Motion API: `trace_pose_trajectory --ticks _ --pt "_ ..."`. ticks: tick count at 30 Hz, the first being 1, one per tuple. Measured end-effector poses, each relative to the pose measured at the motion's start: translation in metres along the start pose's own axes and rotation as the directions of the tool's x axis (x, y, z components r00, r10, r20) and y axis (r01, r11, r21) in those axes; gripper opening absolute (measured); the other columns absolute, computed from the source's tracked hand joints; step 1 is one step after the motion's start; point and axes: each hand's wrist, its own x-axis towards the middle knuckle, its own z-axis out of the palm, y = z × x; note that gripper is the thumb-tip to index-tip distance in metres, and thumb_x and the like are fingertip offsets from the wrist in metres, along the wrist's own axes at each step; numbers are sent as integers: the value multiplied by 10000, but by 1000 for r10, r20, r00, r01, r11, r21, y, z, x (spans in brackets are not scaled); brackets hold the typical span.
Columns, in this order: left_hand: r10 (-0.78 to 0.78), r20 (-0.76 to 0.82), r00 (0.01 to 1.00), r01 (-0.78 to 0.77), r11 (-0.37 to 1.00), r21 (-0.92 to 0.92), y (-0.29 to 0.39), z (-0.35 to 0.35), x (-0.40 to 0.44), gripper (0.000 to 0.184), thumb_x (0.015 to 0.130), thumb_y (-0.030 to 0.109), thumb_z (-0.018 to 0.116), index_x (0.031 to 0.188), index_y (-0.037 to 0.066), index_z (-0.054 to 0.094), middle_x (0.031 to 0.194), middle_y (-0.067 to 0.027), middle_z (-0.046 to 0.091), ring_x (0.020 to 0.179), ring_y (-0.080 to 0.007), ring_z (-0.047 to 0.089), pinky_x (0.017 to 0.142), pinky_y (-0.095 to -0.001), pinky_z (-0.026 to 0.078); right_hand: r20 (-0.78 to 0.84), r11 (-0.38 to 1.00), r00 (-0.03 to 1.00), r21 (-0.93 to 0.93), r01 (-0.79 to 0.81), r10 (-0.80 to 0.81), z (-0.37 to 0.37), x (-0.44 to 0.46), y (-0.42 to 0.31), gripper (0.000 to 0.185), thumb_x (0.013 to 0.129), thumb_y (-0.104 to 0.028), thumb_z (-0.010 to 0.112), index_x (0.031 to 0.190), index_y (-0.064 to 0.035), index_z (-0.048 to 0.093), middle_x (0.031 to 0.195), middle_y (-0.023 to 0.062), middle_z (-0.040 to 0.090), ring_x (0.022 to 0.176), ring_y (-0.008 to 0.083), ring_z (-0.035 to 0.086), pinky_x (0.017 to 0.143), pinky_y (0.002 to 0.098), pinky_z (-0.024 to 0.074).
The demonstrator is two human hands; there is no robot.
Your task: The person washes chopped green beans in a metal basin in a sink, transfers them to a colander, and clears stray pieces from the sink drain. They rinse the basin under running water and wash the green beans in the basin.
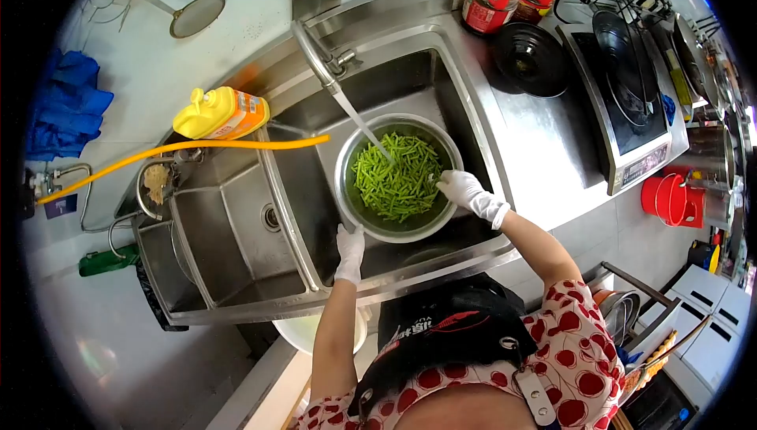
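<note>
A round metal bowl stands in the large sink basin, with cut green beans lying in water inside it. Water runs into the bowl from the faucet. My right hand, in a white glove, is at the bowl's right side with its fingers pressed together at the inner rim; whether they pinch the rim or a bean is too small to tell. My left hand, also gloved, rests against the bowl's lower left rim, its thumb apart from the fingers.
A yellow bottle and a yellow hose are at the left, above a smaller basin. On the right counter are a black lid, red-handled jars and a cooktop. Red buckets stand beyond.
</note>
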Motion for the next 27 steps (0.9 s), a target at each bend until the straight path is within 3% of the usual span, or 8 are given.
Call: trace_pose_trajectory --ticks 2,5,11,15,17,22,25,27 --pt "36 16 999 -34 997 -72 15 -11 -15 667 837 247 636 1322 -112 352 1261 -277 493 1195 -343 475 1004 -368 362 -100 974 970 -61 218 -224 2 -10 -15 322 850 -325 549 900 -18 633 863 210 641 847 366 620 770 433 488" --pt "70 201 977 -9 957 -291 -7 -11 -9 629 855 252 628 1314 -98 379 1246 -260 510 1182 -305 489 991 -343 366 -78 949 946 -40 311 -313 -10 -21 -33 296 852 -297 564 909 -13 622 849 207 638 826 369 618 759 429 487" --pt "177 213 961 -61 886 -460 17 -38 -42 458 898 226 570 1230 -81 495 1223 -180 564 1132 -229 526 966 -310 383 -373 941 884 74 331 -281 -65 15 -67 313 848 -272 567 1006 -8 628 941 211 639 896 359 614 812 400 482" --pt "271 265 925 -143 898 -417 24 -63 -59 336 915 220 553 1133 -35 583 957 -53 633 834 -115 561 720 -248 441 -560 908 737 -68 414 -378 -104 66 -110 364 844 -238 573 1137 -24 585 1131 188 594 1061 332 557 922 385 439" --pt "294 276 915 -141 875 -462 10 -66 -58 351 911 223 561 1142 -41 578 976 -60 636 861 -126 573 749 -249 447 -489 933 797 -143 329 -356 -118 94 -131 476 828 -207 586 1270 -59 487 1268 177 513 1170 322 485 982 392 396" --pt "299 193 934 -187 873 -450 -3 -81 -73 365 907 196 571 1184 -41 555 1021 -78 633 914 -140 584 798 -262 454 -437 812 688 -385 439 -580 -116 174 -153 493 822 -115 576 1300 -87 457 1311 134 490 1187 314 475 988 392 398" --pt "173 236 956 -33 866 -499 -1 -94 -85 357 908 170 561 1162 -81 547 1105 -134 616 974 -162 589 868 -267 452 -279 708 662 -423 565 -695 -113 214 -153 454 816 -96 573 1261 -93 484 1279 108 512 1152 315 497 950 396 422" --pt "149 232 961 -1 844 -536 2 -97 -92 353 901 163 572 1161 -76 551 1078 -121 619 942 -154 587 845 -264 460 -235 722 683 -277 634 -691 -120 217 -158 391 808 -108 584 1193 -88 522 1222 103 531 1093 320 528 900 403 443"
